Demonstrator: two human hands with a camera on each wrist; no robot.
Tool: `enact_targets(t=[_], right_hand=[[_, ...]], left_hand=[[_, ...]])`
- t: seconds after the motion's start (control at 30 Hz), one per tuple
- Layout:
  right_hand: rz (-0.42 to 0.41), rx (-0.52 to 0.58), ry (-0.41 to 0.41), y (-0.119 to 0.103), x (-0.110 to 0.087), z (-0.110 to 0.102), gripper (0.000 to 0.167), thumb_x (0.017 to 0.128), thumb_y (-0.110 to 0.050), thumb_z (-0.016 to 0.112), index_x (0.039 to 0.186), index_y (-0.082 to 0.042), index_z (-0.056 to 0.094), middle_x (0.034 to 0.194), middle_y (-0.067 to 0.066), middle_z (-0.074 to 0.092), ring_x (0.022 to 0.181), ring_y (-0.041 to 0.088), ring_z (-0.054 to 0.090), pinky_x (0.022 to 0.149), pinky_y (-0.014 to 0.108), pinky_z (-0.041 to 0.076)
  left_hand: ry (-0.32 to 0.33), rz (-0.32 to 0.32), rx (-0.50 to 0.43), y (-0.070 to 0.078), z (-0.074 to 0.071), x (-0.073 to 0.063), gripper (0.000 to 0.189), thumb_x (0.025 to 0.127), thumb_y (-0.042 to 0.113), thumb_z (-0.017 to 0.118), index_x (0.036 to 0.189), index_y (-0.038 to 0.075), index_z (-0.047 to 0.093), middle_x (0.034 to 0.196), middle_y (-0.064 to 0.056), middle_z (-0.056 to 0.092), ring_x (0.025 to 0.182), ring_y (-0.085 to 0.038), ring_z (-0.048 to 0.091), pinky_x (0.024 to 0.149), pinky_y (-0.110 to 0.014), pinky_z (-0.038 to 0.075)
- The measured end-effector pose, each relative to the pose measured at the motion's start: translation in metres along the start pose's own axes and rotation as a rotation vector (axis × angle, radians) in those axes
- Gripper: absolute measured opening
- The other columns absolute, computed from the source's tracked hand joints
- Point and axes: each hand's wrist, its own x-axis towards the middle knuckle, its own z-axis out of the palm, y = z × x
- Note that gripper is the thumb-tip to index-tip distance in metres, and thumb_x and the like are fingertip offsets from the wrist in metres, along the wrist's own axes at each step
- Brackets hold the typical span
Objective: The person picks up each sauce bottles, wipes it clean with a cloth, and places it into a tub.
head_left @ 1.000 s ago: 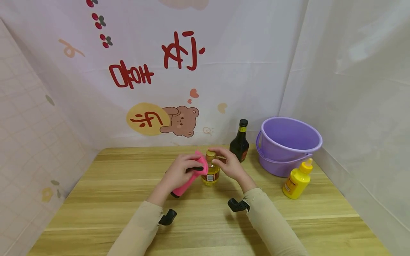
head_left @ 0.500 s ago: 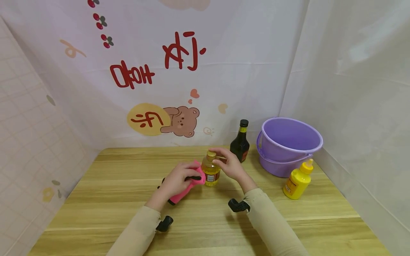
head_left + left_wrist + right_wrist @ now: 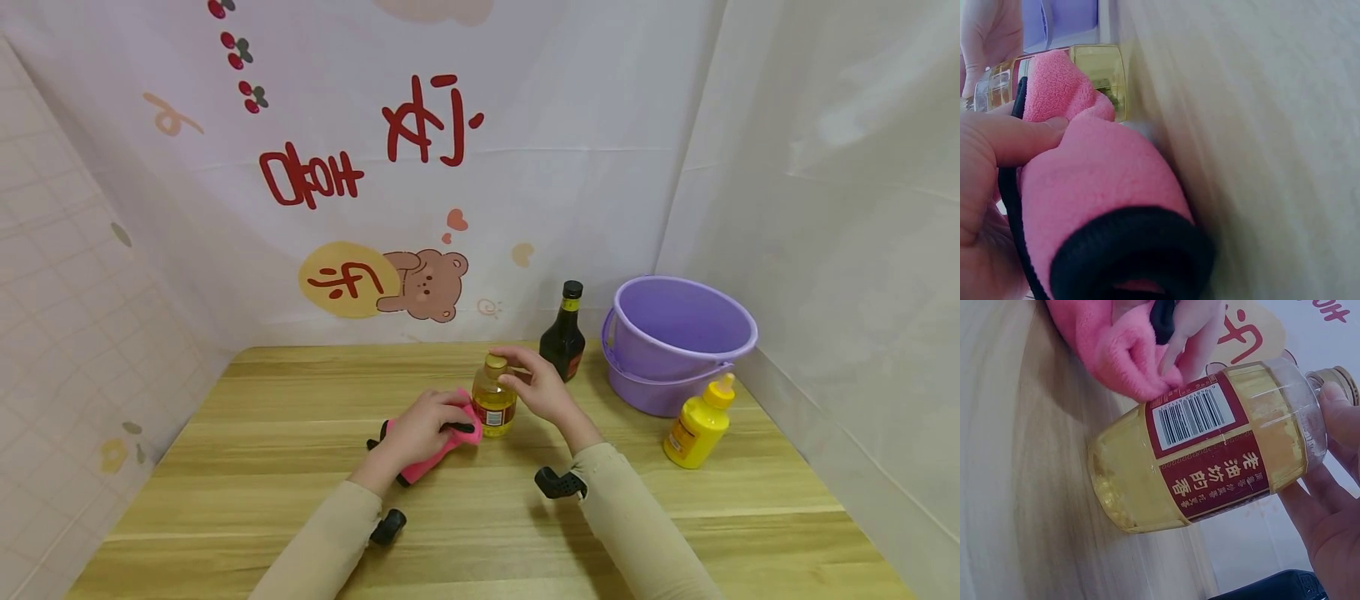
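Observation:
My left hand (image 3: 422, 429) pinches a fluffy pink cloth with black edging (image 3: 1104, 162), bunched up and partly hidden under the hand. One end of the cloth lies against the lower left side of a clear bottle of yellow oil (image 3: 493, 408). The bottle stands upright on the table, its red label with a barcode (image 3: 1192, 417) plain in the right wrist view. At its top, my right hand (image 3: 542, 387) grips the neck, with the thumb right at the gold cap (image 3: 1341, 381).
Behind the right hand stands a dark bottle with a black cap (image 3: 562, 342). A purple bucket (image 3: 652, 392) is at the back right, with a yellow squeeze bottle (image 3: 696, 433) in front of it. A white printed curtain (image 3: 585, 208) rises behind the wooden table (image 3: 247, 467).
My left hand has brought the pink cloth down the bottle's left side, from near the neck to beside the label. The right hand has kept its place at the top.

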Motion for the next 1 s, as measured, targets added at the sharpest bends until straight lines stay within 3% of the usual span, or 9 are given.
enact_targets(t=[0.27,0.5,0.77,1.0], right_hand=[[-0.023,0.011,0.034,0.001,-0.002,0.004,0.043,0.093,0.001,0.064,0.135,-0.004,0.057,0.131,0.017,0.057,0.12,0.035,0.057,0.1,0.051,0.046],[-0.016,-0.121,0.086,-0.008,-0.005,0.008,0.049,0.091,-0.006,0.071,0.138,-0.002,0.055,0.133,0.017,0.056,0.123,0.034,0.054,0.106,0.052,0.041],[-0.041,-0.324,0.28,-0.015,-0.009,0.016,0.058,0.083,-0.015,0.082,0.136,-0.007,0.059,0.125,0.015,0.061,0.115,0.032,0.056,0.098,0.052,0.045],[-0.088,-0.391,0.324,-0.019,-0.01,0.021,0.058,0.079,-0.019,0.085,0.129,-0.005,0.062,0.119,0.015,0.064,0.11,0.03,0.058,0.104,0.05,0.036]], left_hand=[[-0.034,-0.01,0.014,0.001,0.003,0.002,0.023,0.082,-0.004,0.075,0.097,0.014,0.078,0.125,-0.015,0.064,0.11,-0.037,0.058,0.094,-0.048,0.048],[-0.055,-0.033,0.032,-0.001,0.008,0.0,0.032,0.079,-0.009,0.073,0.099,0.015,0.078,0.128,-0.013,0.063,0.112,-0.037,0.058,0.095,-0.049,0.049],[-0.019,-0.026,0.006,-0.001,0.007,-0.004,0.032,0.08,-0.01,0.072,0.099,0.015,0.078,0.127,-0.013,0.064,0.112,-0.037,0.058,0.095,-0.049,0.048],[0.062,-0.037,-0.059,-0.002,0.004,-0.011,0.035,0.077,-0.014,0.069,0.099,0.011,0.078,0.125,-0.015,0.065,0.118,-0.036,0.057,0.101,-0.052,0.043]])
